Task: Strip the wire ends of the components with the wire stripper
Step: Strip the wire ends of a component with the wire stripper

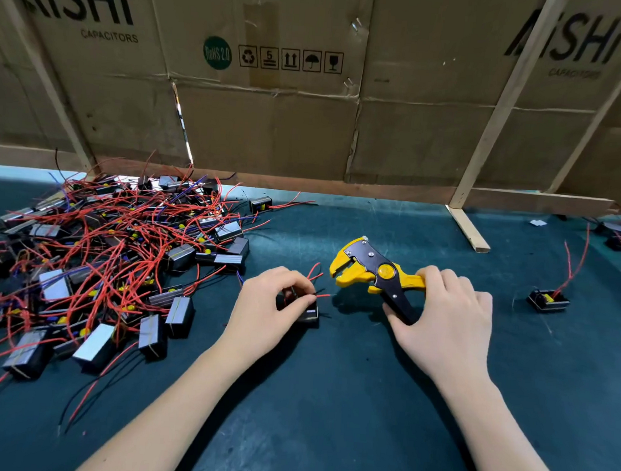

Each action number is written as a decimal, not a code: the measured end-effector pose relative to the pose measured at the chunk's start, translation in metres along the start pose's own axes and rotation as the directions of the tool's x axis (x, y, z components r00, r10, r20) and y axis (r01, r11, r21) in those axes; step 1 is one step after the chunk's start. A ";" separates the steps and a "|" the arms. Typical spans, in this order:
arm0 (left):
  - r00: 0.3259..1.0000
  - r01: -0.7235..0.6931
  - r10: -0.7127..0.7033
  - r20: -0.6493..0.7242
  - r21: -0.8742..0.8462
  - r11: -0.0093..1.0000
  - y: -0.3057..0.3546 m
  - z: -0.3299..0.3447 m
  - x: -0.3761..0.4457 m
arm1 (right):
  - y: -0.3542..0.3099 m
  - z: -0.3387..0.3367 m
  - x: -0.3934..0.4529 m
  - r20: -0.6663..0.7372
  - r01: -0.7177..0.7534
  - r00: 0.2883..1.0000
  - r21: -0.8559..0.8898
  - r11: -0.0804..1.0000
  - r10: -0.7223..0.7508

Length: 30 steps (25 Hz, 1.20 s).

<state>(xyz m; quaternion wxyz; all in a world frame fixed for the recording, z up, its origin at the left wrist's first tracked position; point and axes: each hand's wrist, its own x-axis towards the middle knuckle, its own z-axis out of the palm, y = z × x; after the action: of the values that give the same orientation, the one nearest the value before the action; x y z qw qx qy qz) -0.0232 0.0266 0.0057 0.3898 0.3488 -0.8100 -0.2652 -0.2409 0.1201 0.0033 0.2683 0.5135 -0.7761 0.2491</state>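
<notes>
Work looks barely begun — a big pile of components (pixel 87 266) lies left of the left hand (pixel 270 302), with one lone component (pixel 548 299) to the right. That hand pinches a component (pixel 305 311) by its red wires, while the right hand (pixel 440 316) grips the wire stripper (pixel 367 271), jaws gaping just beside the wire ends. Bare mat (pixel 344 405) stretches toward the person — the cardboard wall (pixel 273 121) closes the far side.

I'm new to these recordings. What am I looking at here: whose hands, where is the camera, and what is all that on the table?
One picture, from a camera worn on a person's head, looking down at their bare hands; there is no robot. The left hand pinches a small black component and its red wires. The right hand holds a yellow wire stripper by its handles. On the dark green mat, a pile of similar wired components lies to the left, and one component to the right. Cardboard panels stand behind.
</notes>
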 end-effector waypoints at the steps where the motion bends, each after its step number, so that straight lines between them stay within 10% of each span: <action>1: 0.999 0.028 -0.029 -0.021 -0.032 0.999 0.000 0.000 0.000 | -0.001 0.001 0.000 -0.015 0.016 1.000 -0.005 1.000 -0.016; 30: 0.994 0.110 -0.110 0.016 0.033 0.993 -0.003 0.003 0.002 | -0.006 0.011 -0.001 -0.078 -0.011 0.997 -0.043 0.999 0.008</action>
<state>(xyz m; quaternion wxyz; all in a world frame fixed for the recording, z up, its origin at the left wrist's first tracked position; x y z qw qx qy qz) -0.0253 0.0238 0.0022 0.3619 0.3968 -0.7971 -0.2762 -0.2368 0.1116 -0.0052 0.3083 0.4938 -0.7726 0.2535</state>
